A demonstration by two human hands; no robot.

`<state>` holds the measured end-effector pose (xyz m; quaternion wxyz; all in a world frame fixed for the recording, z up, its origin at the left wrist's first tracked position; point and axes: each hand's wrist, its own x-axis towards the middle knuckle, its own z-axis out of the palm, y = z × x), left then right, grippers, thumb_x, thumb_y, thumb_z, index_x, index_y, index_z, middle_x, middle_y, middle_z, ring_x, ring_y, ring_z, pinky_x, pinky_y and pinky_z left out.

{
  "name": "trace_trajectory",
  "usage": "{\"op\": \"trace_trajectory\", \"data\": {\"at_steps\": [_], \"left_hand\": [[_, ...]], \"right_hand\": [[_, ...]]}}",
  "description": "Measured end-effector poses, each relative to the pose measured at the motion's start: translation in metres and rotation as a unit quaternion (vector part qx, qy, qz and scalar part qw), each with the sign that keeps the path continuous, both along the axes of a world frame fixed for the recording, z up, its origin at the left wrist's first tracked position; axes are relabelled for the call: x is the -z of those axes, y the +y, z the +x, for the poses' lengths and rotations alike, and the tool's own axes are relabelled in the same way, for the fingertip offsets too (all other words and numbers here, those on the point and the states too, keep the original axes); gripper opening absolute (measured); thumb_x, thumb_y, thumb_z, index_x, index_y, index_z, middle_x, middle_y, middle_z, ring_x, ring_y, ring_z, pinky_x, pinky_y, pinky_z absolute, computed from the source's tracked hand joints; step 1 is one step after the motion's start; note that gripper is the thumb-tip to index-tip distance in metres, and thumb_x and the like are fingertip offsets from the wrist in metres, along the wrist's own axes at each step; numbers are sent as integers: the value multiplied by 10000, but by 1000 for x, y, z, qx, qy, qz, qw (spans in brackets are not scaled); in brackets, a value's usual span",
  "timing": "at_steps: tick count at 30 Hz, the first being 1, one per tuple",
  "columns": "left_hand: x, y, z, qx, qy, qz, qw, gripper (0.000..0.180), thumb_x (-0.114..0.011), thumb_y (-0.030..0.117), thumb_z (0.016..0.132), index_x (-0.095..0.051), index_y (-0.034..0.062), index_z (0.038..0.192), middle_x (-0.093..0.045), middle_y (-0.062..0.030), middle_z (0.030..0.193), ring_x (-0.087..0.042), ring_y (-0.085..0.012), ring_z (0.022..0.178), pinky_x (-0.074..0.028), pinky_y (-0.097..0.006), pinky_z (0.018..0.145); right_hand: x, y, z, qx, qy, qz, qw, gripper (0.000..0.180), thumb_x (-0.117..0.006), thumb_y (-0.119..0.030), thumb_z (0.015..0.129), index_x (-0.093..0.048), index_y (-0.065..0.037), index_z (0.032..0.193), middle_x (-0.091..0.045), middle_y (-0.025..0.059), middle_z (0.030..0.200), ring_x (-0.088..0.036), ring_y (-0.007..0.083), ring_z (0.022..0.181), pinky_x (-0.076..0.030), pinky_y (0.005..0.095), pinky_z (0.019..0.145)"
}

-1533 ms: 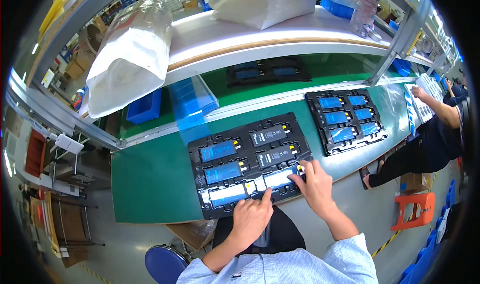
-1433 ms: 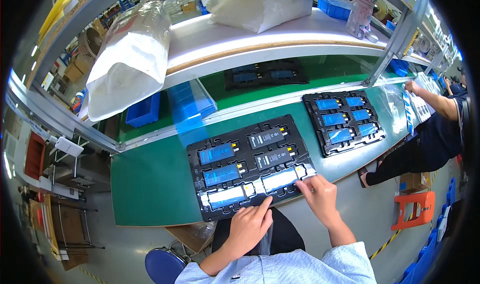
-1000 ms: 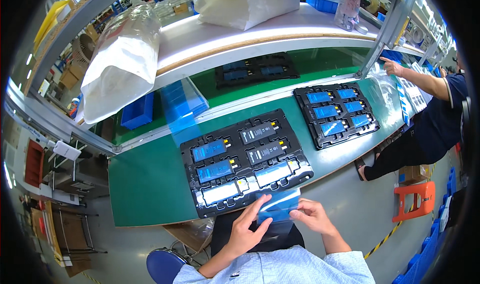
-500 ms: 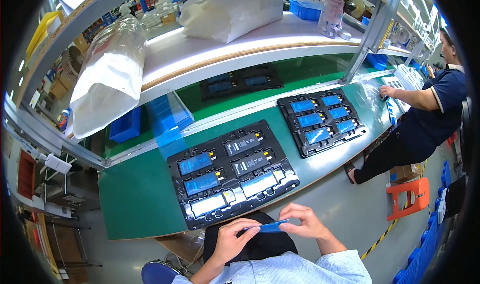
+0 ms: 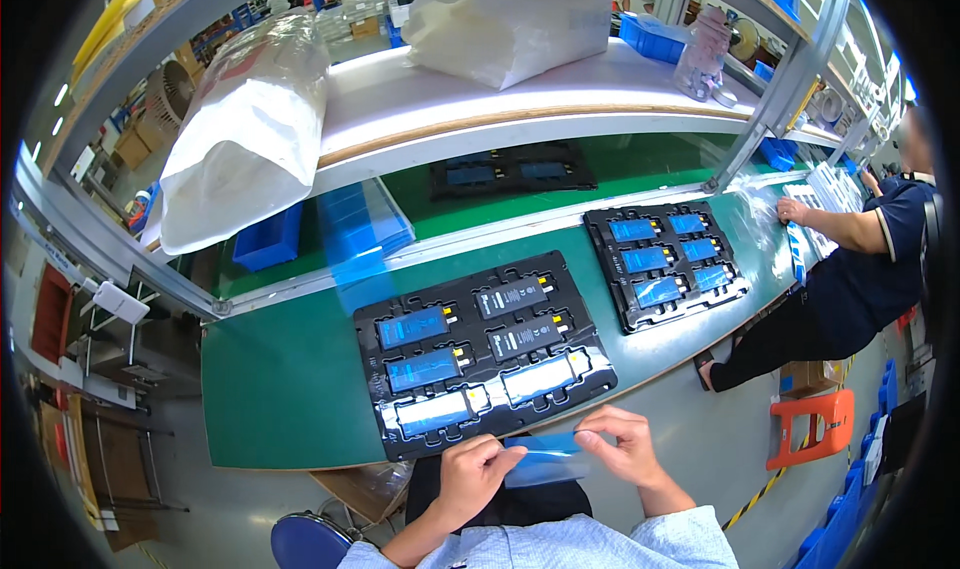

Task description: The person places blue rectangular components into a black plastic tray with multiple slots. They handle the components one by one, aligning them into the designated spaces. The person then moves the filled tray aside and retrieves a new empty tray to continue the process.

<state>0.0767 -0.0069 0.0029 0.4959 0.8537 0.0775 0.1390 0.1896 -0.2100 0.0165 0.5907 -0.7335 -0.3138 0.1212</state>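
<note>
Blue translucent plastic film [image 5: 548, 460], edge-on half a second ago, now spread face-out between left hand [image 5: 472, 481] and right hand [image 5: 624, 450], grip pinching its edges, leaving black moulded plastic tray [image 5: 373, 371] untouched beyond.

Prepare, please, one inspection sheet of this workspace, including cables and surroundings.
Surface: green bench below a white shelf.
Job's things: blue film in the hands; near black tray with six flat packs, two of them dark.
Clutter: white bag, pale bag and bottle on the shelf.
Hands: left hand and right hand pinch the film.
Cables: nothing seen.
Surroundings: another person at right; orange stool on the floor.
</note>
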Motion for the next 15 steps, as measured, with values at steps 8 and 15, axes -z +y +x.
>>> {"op": "trace_trajectory", "data": {"at_steps": [8,15], "left_hand": [[-19,26,36,-71,-40,234,969,174,-630,210,873,-636,65,777,-585,-106,553,-593,-263,500,-437,-363,493],[13,37,62,-59,-5,312,948,213,-600,222,881,-638,72,1029,-596,-58,545,-612,-204,506,-464,-344,529]], "right_hand": [[-7,37,91,32,183,-11,982,194,-604,-185,942,-634,7,939,-584,-14,690,-540,42,576,-434,193,516],[18,70,124,-31,227,-70,971,227,-630,-222,929,-640,3,947,-594,-22,708,-523,33,576,-414,179,510]]}}
